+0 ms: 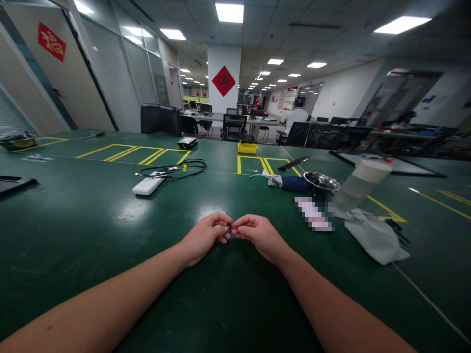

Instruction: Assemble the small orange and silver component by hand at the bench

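Note:
My left hand pinches a small dark red and black piece between thumb and fingers. Facing it, my right hand grips a small orange-red piece at its fingertips. The two pieces are close together, and I cannot tell whether they touch. Both are too small and too covered by fingers for me to name their kind. The hands meet just above the green tabletop, forearms reaching in from either side.
Ahead on the left lie a white power bank and a black cable. To the right are a metal bowl, a navy pouch, a plastic bottle and a grey cloth bag. A yellow basket stands farther back.

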`<move>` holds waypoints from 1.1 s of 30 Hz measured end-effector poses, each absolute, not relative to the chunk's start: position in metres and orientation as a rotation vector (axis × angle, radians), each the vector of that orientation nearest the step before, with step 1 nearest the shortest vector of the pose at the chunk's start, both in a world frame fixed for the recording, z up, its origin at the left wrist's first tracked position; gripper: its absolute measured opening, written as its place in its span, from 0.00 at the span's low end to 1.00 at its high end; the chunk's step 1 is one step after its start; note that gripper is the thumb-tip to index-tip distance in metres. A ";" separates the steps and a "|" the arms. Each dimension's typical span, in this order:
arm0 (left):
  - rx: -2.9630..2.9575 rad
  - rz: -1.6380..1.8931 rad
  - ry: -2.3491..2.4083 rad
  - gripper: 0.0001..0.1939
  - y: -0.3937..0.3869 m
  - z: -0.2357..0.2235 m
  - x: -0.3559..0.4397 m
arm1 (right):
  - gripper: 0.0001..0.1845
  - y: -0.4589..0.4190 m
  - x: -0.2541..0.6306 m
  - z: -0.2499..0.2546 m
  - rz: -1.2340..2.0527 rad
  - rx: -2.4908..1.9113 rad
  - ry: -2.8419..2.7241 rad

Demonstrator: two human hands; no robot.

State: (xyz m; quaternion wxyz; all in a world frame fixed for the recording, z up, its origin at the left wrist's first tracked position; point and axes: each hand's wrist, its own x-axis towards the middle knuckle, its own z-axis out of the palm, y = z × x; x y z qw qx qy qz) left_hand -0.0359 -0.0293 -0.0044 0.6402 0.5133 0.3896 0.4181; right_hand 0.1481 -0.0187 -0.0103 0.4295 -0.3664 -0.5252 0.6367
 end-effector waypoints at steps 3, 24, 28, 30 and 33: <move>1.142 0.952 0.882 0.13 -0.029 -0.004 -0.035 | 0.09 -0.019 0.148 -0.010 1.566 -0.922 -1.326; 1.243 0.958 0.911 0.12 -0.033 0.000 -0.035 | 0.09 -0.018 0.147 -0.011 1.606 -0.918 -1.267; 1.253 0.967 0.915 0.13 -0.034 0.001 -0.035 | 0.09 -0.019 0.147 -0.011 1.595 -0.907 -1.310; 1.213 0.970 0.901 0.14 -0.033 -0.001 -0.034 | 0.10 -0.019 0.147 -0.011 1.587 -0.896 -1.326; 1.150 0.964 0.874 0.15 -0.031 -0.003 -0.034 | 0.11 -0.019 0.148 -0.011 1.560 -0.890 -1.337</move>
